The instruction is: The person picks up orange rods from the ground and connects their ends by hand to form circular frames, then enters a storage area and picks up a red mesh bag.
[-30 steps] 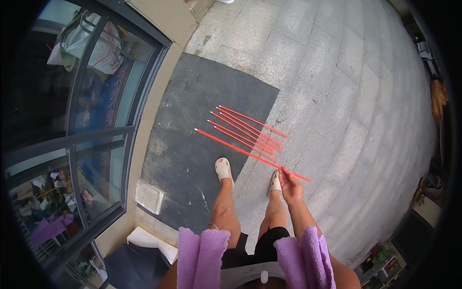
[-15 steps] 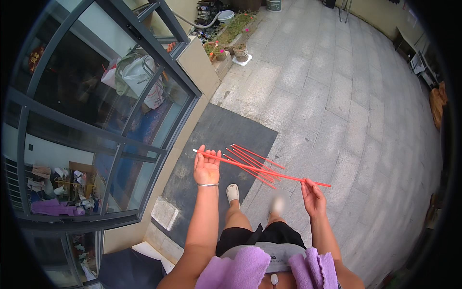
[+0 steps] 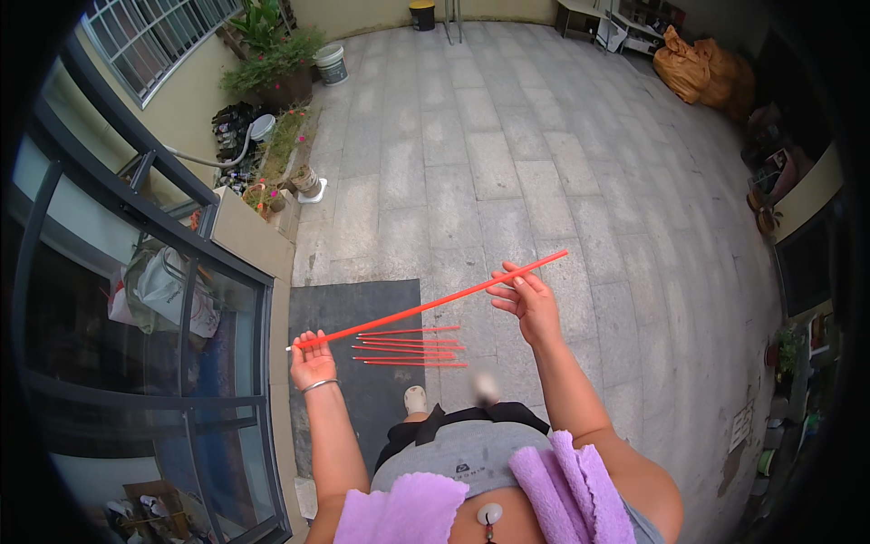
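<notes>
A long red rod [image 3: 417,309] with a white tip at its left end is held up between my two hands, slanting upward to the right. My left hand [image 3: 314,366], palm up, has the rod between thumb and fingers just beside the white tip. Toward the other end, my right hand [image 3: 533,306] pinches it between thumb and fingers, with some other fingers spread. Beneath, several similar red rods [image 3: 412,349] lie roughly side by side on the ground, partly on a dark mat [image 3: 349,299] and partly on the paving.
Grey stone paving [image 3: 453,172] stretches ahead. A glass door [image 3: 227,344] with a dark frame stands at the left. Potted plants [image 3: 281,68] and a white bucket [image 3: 331,65] are at the far left. An orange-brown sack [image 3: 702,72] lies at the far right.
The view has turned to the right. The held rod, which sloped down to the right, now slopes up to the right, with my right hand raised. Both hands still hold it.
</notes>
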Available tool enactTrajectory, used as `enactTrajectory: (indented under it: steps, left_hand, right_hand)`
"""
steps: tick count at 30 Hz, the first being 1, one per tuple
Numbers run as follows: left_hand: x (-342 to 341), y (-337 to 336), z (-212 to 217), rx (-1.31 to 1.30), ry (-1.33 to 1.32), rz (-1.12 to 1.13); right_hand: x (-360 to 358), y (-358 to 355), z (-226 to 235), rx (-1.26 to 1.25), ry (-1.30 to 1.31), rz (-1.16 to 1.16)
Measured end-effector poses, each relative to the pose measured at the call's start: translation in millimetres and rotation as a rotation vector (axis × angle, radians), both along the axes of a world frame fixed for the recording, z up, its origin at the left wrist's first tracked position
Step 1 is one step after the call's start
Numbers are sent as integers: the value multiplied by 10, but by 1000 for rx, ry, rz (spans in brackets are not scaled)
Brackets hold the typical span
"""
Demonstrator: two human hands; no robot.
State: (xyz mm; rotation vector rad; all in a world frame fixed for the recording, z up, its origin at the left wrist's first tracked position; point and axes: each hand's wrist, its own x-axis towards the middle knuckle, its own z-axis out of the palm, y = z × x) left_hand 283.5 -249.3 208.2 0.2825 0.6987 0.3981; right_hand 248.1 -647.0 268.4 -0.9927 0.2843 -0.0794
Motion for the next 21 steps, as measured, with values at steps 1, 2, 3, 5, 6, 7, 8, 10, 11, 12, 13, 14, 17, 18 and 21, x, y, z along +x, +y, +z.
enactTrajectory:
  steps: [1,2,3,5,6,7,8,10,11,12,13,14,17,18,21]
  left_hand:
    - [62,76,128,74,-54,48]
    - [95,81,417,269,-180,59]
    - [138,144,669,425,-360,51]
    - [219,92,1191,722,-576,21]
    - [233,-91,1462,867,-606,-7]
    - [256,-313,1577,1030,-623,-97]
    - [227,-527,1650,1200,-634,-189]
    - [46,-823,1758,1630,-604,-385]
    - [1,-925,1725,1725,-651,-387]
    - [-40,-987,1672,1819,-697,-390]
    - [-67,-1046,1602,1817,-719,-381]
    - [-92,-1094,1535,1814,-740,-372]
    - [-137,-1175,1505,1770,-760,-420]
    - [-155,-1187,1499,1749,-759,-448]
    - [-240,-945,1271,1723,-596,-857]
  right_hand:
    - [-29,60,-11,-208,109,167]
    - [-79,156,-8,-416,218,333]
    - [-96,267,31,-631,316,500]
    - [-125,636,133,-456,58,387]
    - [-135,835,223,-365,-63,332]
    - [-103,989,322,-336,-151,307]
    - [-55,1156,450,-337,-213,250]
    - [55,1470,734,-322,-345,157]
    - [79,1524,830,-217,-334,178]
    - [98,1579,816,-205,-355,186]
    - [103,1606,763,-204,-366,182]
    - [106,1621,723,-203,-378,179]
    - [63,1643,653,-99,-319,168]
    - [57,1621,641,-5,-312,121]
    - [194,1365,792,279,-262,-43]
